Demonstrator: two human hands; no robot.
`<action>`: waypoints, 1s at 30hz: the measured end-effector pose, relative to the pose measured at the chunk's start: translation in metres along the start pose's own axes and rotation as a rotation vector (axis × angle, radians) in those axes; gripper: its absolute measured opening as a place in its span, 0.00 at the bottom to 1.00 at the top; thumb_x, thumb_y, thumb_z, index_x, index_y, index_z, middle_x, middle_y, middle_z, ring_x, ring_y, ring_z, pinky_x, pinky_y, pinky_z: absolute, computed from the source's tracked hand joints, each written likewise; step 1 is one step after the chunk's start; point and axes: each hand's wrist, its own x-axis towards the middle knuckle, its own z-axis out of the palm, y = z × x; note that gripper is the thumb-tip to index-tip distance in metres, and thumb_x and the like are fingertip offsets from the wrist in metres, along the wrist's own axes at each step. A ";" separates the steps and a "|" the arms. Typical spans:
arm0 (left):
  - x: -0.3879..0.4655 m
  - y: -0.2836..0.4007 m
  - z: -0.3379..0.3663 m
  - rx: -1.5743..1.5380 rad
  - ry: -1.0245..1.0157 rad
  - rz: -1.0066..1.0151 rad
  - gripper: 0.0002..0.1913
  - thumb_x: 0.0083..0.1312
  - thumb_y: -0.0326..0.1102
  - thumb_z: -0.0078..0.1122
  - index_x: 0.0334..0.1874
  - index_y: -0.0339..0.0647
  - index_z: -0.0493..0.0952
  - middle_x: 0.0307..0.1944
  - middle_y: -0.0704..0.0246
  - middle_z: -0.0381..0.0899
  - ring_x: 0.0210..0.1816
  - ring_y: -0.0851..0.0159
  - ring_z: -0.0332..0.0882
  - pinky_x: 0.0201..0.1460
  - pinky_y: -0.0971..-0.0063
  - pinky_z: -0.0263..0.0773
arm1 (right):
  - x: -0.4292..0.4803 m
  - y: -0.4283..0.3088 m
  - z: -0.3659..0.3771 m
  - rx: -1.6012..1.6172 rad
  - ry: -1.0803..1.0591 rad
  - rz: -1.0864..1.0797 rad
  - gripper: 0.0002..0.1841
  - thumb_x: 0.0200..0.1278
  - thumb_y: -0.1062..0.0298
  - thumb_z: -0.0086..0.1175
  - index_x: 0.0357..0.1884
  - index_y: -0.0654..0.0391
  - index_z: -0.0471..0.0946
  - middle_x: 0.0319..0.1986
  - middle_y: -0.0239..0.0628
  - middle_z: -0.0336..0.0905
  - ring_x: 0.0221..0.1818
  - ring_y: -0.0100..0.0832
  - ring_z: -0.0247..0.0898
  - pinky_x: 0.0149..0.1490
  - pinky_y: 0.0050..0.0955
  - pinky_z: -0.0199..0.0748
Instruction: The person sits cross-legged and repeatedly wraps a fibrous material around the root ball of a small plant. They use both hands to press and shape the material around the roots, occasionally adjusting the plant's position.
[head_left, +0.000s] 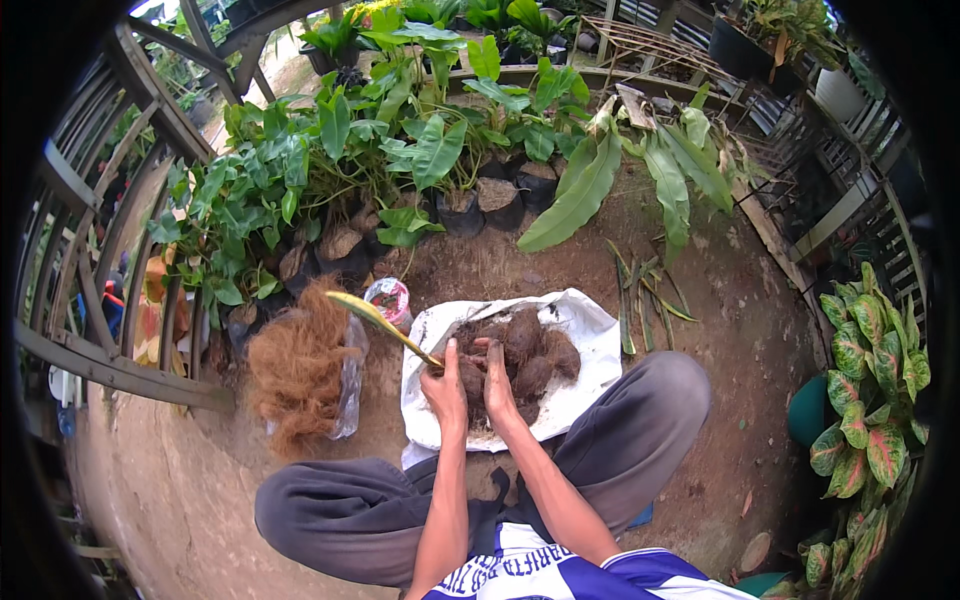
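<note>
Between my left hand (448, 390) and my right hand (498, 386) is a brown, fibrous root ball (472, 381), cupped from both sides. A long yellow-green leaf (382, 324) sticks out from it towards the upper left. Both hands are over a white sack (589, 326) spread on the ground between my bent legs. Several dark brown fibre-wrapped balls (523, 337) and loose dark soil lie on the sack. Left of the sack is a heap of orange-brown coconut fibre (300, 375) on a clear plastic bag (349, 397). The undersides of my hands are hidden.
A plastic tub (390, 300) stands behind the sack's left corner. Cut long leaves (646, 300) lie on the ground to the right. Potted leafy plants (435, 150) line the back, a slatted wooden fence (120, 367) is at left, and red-green foliage plants (862, 390) are at right.
</note>
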 end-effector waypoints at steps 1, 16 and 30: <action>-0.001 0.002 0.000 -0.015 0.002 -0.061 0.22 0.67 0.50 0.63 0.38 0.32 0.83 0.33 0.63 0.84 0.36 0.66 0.79 0.43 0.71 0.73 | 0.000 -0.001 -0.001 -0.052 0.021 -0.023 0.36 0.71 0.27 0.33 0.57 0.51 0.69 0.50 0.35 0.77 0.53 0.31 0.71 0.61 0.35 0.67; 0.004 -0.004 0.002 -0.046 0.044 -0.002 0.21 0.66 0.45 0.65 0.45 0.30 0.83 0.37 0.59 0.86 0.39 0.63 0.81 0.51 0.69 0.73 | 0.000 0.000 -0.001 -0.210 0.020 -0.056 0.34 0.76 0.34 0.32 0.63 0.55 0.69 0.59 0.36 0.72 0.63 0.31 0.65 0.69 0.31 0.57; 0.016 -0.002 -0.012 -0.042 -0.141 0.038 0.30 0.72 0.57 0.54 0.50 0.29 0.80 0.44 0.57 0.83 0.47 0.61 0.79 0.53 0.66 0.71 | -0.008 -0.012 0.002 0.065 -0.262 -0.047 0.30 0.69 0.48 0.58 0.66 0.56 0.68 0.59 0.37 0.72 0.62 0.29 0.67 0.67 0.31 0.62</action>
